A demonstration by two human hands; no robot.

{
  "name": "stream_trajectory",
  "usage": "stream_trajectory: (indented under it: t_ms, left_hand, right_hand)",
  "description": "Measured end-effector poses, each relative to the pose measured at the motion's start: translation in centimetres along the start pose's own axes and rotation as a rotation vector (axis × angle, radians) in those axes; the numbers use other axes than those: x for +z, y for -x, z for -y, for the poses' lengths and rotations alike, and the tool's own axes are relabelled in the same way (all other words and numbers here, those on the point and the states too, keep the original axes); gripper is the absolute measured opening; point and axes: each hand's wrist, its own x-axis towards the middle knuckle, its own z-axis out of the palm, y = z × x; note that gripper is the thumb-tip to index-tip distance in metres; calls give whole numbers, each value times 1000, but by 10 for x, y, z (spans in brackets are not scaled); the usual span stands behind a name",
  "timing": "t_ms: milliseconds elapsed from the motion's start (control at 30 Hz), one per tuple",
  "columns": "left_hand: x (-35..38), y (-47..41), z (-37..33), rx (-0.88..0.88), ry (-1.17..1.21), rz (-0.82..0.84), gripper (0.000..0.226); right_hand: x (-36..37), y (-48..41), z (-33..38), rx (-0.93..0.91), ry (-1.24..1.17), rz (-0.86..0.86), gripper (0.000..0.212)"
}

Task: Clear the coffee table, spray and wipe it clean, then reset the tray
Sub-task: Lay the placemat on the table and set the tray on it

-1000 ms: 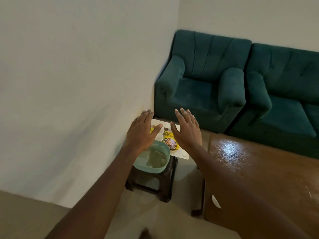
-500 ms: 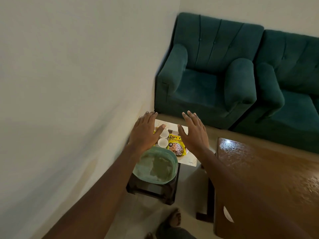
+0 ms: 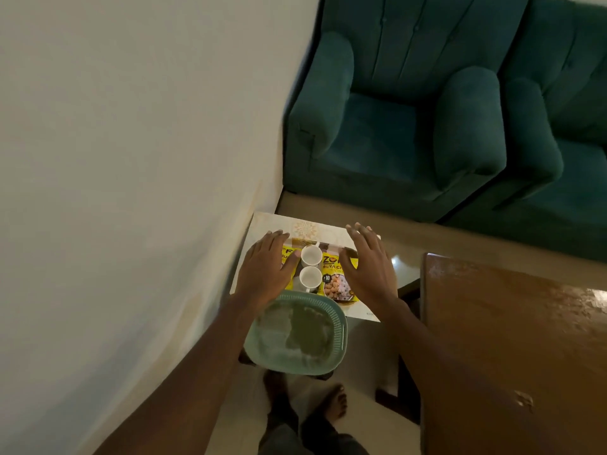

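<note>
The left hand [image 3: 266, 274] hangs over the left edge of the patterned white tray [image 3: 305, 226]. Its fingers [image 3: 272, 239] are straight, slightly spread and hold nothing; whether they touch the tray cannot be told. Beneath them lies a yellow snack packet [image 3: 288, 257], mostly hidden. Between the 2 hands stand a white cup [image 3: 311, 255] and, just nearer, a second white cup [image 3: 310, 278], both upright. Right of them lies a second yellow packet [image 3: 333, 280], its right edge covered by the right hand [image 3: 371, 270]. That hand's fingers [image 3: 359, 234] are likewise straight, spread and empty.

Nearer than the fingers, a pale green basket [image 3: 295, 333] sits on a dark stool [image 3: 323, 376] and hides the tray's near edge. Bare feet [image 3: 335, 402] stand on the beige floor [image 3: 361, 349].

Left of the fingers is a plain wall [image 3: 131, 159]. Beyond the fingertips are a teal armchair [image 3: 394, 133] and a second teal seat [image 3: 565, 119]. To the right is a glossy brown tabletop [image 3: 509, 323].
</note>
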Motion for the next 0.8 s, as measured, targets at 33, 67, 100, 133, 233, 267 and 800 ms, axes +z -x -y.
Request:
stream_trajectory:
  t_ms: [33, 67, 100, 133, 233, 267, 800]
  left_hand:
    - [4, -7, 6, 5, 9, 17, 52]
    - [10, -14, 13, 3, 18, 34, 52]
    - [15, -20, 21, -5, 24, 50, 52]
    - [18, -25, 26, -13, 30, 59, 53]
    - [35, -44, 47, -32, 44, 85, 56]
    - [40, -47, 53, -44, 57, 93, 57]
    - [149, -90, 135, -355, 52, 203, 70]
  right_hand:
    - [7, -3, -2, 28, 0, -7, 50]
    - [15, -6, -4, 56, 1, -8, 51]
    - [23, -9, -6, 81, 1, -4, 51]
    - [29, -11, -8, 101, -3, 3, 52]
    - [48, -19, -21, 160, -2, 14, 53]
    - [53, -20, -26, 174, 7, 18, 53]
    - [162, -48, -134, 493, -1, 54, 51]
